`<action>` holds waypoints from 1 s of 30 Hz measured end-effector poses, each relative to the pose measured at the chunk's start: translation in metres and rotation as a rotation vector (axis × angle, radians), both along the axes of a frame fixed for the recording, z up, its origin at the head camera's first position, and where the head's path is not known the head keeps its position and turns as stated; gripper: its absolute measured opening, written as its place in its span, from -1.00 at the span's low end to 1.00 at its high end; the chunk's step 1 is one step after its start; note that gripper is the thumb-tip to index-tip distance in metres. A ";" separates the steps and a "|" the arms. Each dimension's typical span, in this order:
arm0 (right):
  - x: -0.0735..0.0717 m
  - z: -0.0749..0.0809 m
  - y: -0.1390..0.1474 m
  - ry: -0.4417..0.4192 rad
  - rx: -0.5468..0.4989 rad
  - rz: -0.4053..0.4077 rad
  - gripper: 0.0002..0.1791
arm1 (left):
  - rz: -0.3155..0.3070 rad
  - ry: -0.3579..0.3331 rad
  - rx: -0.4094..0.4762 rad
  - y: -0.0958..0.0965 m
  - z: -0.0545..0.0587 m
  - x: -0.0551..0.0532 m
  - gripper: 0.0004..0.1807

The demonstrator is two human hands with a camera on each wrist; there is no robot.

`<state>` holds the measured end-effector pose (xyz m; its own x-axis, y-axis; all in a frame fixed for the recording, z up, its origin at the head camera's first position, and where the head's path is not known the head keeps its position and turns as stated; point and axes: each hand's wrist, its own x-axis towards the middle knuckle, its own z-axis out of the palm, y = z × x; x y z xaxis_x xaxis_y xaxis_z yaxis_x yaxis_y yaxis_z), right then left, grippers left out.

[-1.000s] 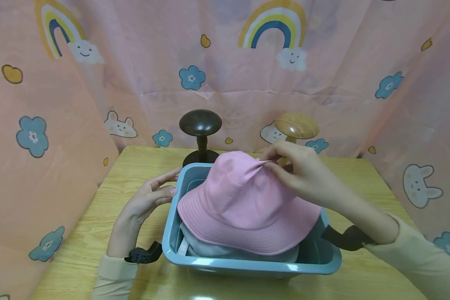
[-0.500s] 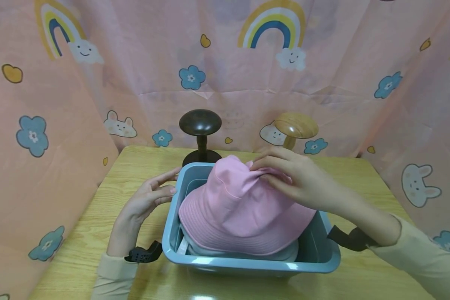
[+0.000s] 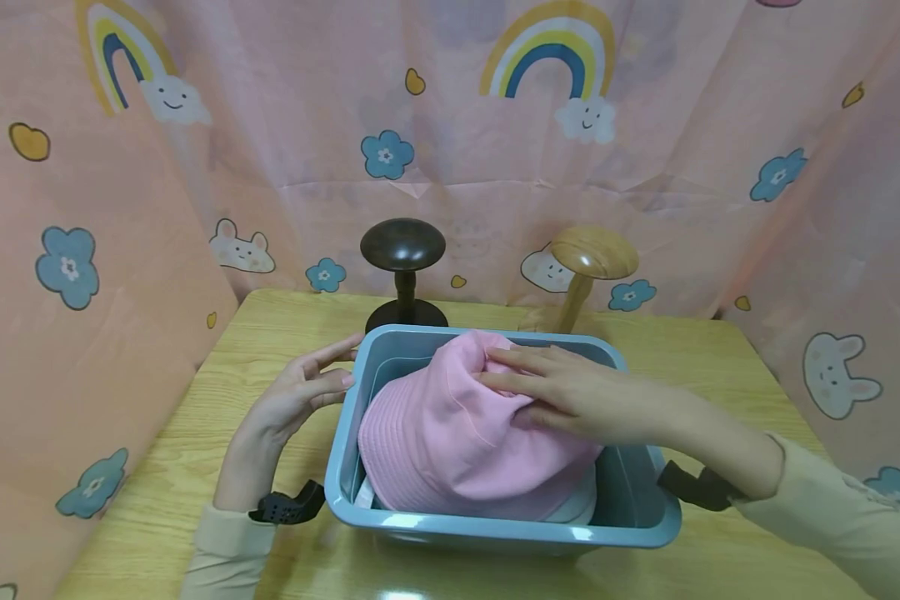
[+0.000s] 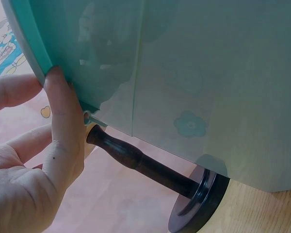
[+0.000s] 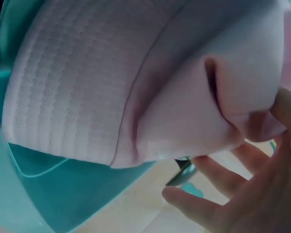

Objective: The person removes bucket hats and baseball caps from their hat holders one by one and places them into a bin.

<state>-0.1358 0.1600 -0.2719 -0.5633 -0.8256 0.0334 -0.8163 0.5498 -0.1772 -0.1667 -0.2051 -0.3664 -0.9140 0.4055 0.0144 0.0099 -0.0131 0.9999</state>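
A pink bucket hat (image 3: 450, 450) lies in the blue plastic tub (image 3: 495, 527), its crown dented and creased. A pale grey-blue cloth item (image 3: 579, 504) shows beneath it, mostly hidden. My right hand (image 3: 577, 392) rests on the crown with fingers extended and pressing into the fabric. In the right wrist view, those fingers (image 5: 218, 177) are spread at the crown's edge. My left hand (image 3: 296, 392) touches the tub's left rim with loosely straight fingers; the left wrist view shows the fingertips (image 4: 56, 77) against the tub wall.
Behind the tub stand a dark wooden hat stand (image 3: 403, 246) and a light wooden hat stand (image 3: 594, 252). The wooden table (image 3: 217, 433) ends at a pink patterned curtain (image 3: 450, 158) at the back and sides.
My right hand has moved down and left, from pinching the crown's top to pressing it with extended fingers. The hat has sunk lower and crumpled. My left hand stays at the rim.
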 end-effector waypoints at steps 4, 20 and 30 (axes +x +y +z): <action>-0.001 -0.001 -0.006 -0.076 0.036 0.007 -0.39 | -0.001 0.007 0.004 -0.001 0.000 0.000 -0.32; -0.010 -0.016 -0.039 -0.311 0.289 -0.109 -0.19 | -0.006 0.024 0.009 0.000 -0.001 0.001 -0.34; -0.015 -0.030 -0.054 -0.385 0.404 -0.123 -0.20 | -0.004 0.026 -0.003 0.000 -0.001 0.000 -0.33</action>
<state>-0.1511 0.1065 -0.3022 -0.5648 -0.6580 -0.4980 -0.6605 0.7223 -0.2052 -0.1668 -0.2051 -0.3674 -0.9116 0.4094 0.0366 0.0356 -0.0100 0.9993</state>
